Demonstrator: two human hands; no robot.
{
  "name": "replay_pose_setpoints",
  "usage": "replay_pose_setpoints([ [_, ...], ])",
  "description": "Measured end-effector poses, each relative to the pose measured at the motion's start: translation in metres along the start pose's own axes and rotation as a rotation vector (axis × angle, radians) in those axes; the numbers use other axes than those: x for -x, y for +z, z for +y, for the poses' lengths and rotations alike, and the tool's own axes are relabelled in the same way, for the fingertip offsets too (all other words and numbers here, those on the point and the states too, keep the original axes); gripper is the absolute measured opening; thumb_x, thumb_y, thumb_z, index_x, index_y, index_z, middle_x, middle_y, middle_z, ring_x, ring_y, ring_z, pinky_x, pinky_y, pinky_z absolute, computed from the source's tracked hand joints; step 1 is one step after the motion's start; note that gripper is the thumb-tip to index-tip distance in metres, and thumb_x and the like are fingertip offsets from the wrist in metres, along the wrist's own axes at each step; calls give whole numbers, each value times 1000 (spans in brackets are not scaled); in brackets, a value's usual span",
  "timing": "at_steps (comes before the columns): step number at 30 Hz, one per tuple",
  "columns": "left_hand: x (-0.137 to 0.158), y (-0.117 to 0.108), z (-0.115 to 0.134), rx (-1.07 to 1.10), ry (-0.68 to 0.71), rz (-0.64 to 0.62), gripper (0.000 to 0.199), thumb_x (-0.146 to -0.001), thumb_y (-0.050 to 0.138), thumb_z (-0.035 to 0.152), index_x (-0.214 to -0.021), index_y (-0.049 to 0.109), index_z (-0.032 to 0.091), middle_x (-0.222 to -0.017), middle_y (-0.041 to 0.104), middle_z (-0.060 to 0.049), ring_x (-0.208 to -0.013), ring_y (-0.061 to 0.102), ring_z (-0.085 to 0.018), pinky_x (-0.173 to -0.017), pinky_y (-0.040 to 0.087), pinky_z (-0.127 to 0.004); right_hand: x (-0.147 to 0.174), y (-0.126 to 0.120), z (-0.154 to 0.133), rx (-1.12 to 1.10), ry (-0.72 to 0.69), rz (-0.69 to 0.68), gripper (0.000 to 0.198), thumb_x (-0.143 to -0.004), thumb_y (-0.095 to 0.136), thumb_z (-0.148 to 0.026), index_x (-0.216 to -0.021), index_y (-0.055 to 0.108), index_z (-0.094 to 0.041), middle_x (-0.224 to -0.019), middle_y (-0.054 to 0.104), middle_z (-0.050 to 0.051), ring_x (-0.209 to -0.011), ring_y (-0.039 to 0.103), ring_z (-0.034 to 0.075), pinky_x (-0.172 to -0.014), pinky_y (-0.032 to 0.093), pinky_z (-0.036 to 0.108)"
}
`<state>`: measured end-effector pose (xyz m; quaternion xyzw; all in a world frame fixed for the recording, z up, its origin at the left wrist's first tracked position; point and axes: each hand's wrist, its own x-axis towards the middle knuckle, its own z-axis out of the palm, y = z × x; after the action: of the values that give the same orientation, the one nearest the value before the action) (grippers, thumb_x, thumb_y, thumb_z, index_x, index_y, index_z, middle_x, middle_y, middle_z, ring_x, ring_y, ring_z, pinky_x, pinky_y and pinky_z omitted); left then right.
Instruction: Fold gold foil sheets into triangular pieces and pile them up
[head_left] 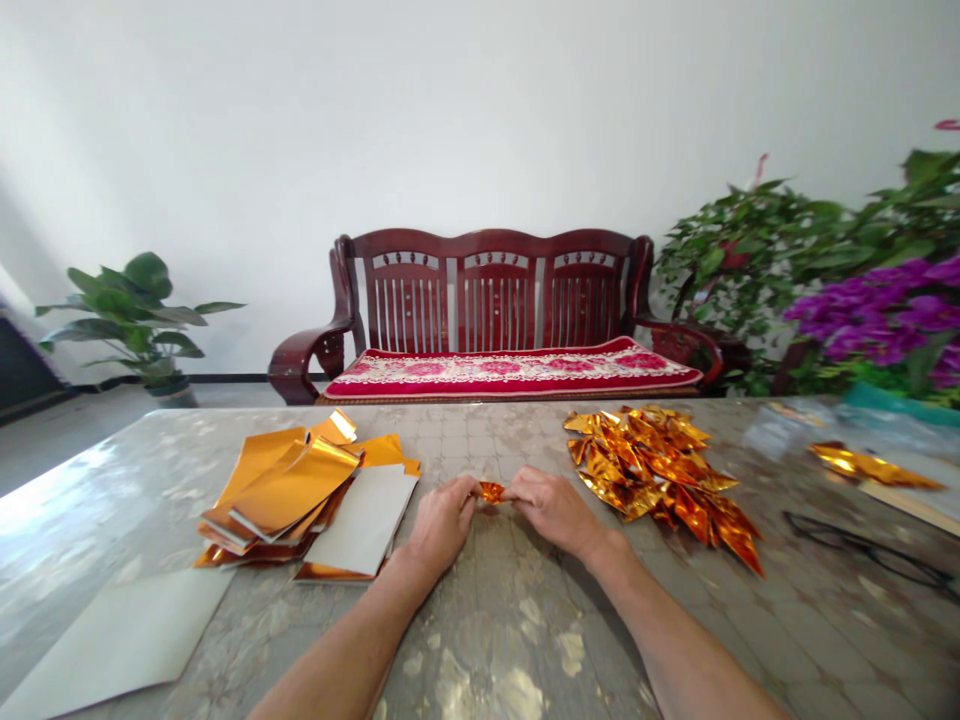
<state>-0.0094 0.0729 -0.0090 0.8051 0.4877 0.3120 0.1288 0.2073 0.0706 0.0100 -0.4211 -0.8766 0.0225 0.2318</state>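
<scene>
Between my two hands is a small piece of shiny gold foil paper, mostly hidden by the fingers. My left hand grips its left end with closed fingers, and my right hand pinches the right end. Left of my hands lies a loose stack of gold foil paper sheets, one of them showing its pale back. To the right is a heap of folded gold foil pieces with pointed ends.
A pale sheet lies at the table's near left. Black glasses, another gold piece and clear plastic wrapping are at the right. Behind the patterned table stands a wooden bench, with plants on both sides.
</scene>
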Motion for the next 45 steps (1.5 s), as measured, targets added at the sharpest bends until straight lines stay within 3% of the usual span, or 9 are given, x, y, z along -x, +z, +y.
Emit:
replay_pose_setpoints([
  [10, -3, 2, 7, 112, -53, 41, 20, -82, 50, 10, -83, 66, 21, -75, 70, 1, -69, 62, -12, -66, 38, -21, 1, -1, 2, 134, -5, 2, 30, -94, 51, -12, -97, 77, -28, -85, 68, 1, -77, 64, 13, -66, 41, 21],
  [18, -4, 1, 16, 112, -131, 86, 29, -90, 51, 29, -68, 66, 18, -66, 68, 0, -62, 60, -12, -60, 34, -22, 1, 0, -1, 178, -60, 28, 31, -95, 49, -13, -92, 77, -26, -82, 67, 1, -75, 61, 13, -66, 38, 22],
  [23, -4, 6, 11, 170, -131, 104, 20, -85, 53, 18, -77, 72, 19, -76, 74, 0, -70, 65, -13, -66, 40, -21, 0, 0, -3, 176, -23, 13, 29, -94, 51, -12, -93, 76, -27, -84, 67, 1, -76, 62, 13, -66, 39, 23],
  [32, -4, 9, 10, 242, -135, 103, 20, -83, 56, 16, -85, 76, 21, -84, 77, 0, -77, 70, -15, -72, 47, -23, 1, 2, -5, 109, 68, 9, 30, -90, 53, -8, -92, 77, -26, -86, 70, 1, -80, 65, 13, -68, 42, 21],
  [45, -3, 9, 13, 245, -109, 89, 22, -87, 54, 18, -90, 76, 22, -90, 78, -1, -83, 70, -16, -78, 51, -25, 1, 2, -5, 97, 85, 3, 30, -88, 52, -8, -89, 77, -25, -83, 69, 2, -79, 65, 13, -68, 43, 21],
])
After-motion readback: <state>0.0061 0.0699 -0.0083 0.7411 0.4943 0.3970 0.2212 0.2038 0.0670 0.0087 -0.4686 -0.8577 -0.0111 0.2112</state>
